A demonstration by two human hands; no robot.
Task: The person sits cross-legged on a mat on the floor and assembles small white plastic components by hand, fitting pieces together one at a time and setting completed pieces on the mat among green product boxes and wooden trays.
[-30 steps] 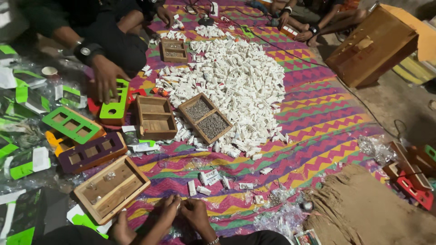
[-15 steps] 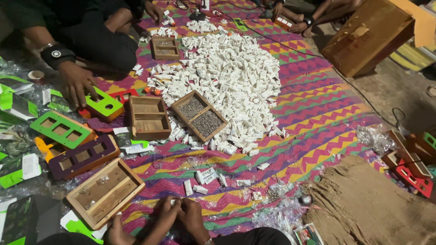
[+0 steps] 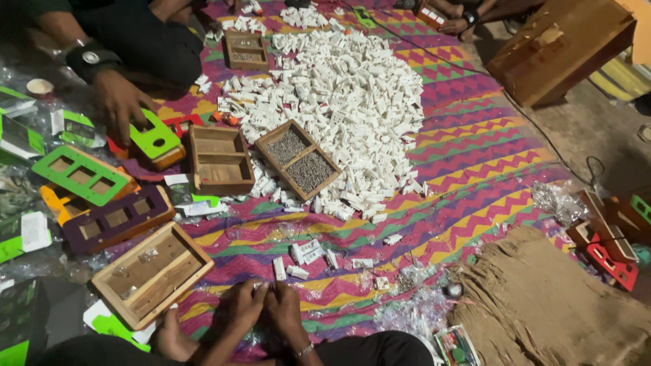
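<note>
At six o'clock we press our left hand (image 3: 245, 305) and right hand (image 3: 283, 306) together, fingers curled; whether they pinch anything we cannot tell; white plastic pieces (image 3: 298, 261) lie just toward twelve

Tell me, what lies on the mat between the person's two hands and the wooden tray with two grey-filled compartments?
In the head view, a few loose white plastic pieces lie on the striped mat between the hands and the tray.

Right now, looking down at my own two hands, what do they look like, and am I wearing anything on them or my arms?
Both hands are bare, with no gloves and no sleeves on the forearms. The left hand shows nothing worn. The right hand has a thin, pale metallic bracelet at the wrist. No rings can be made out in this dim, small view.
</note>
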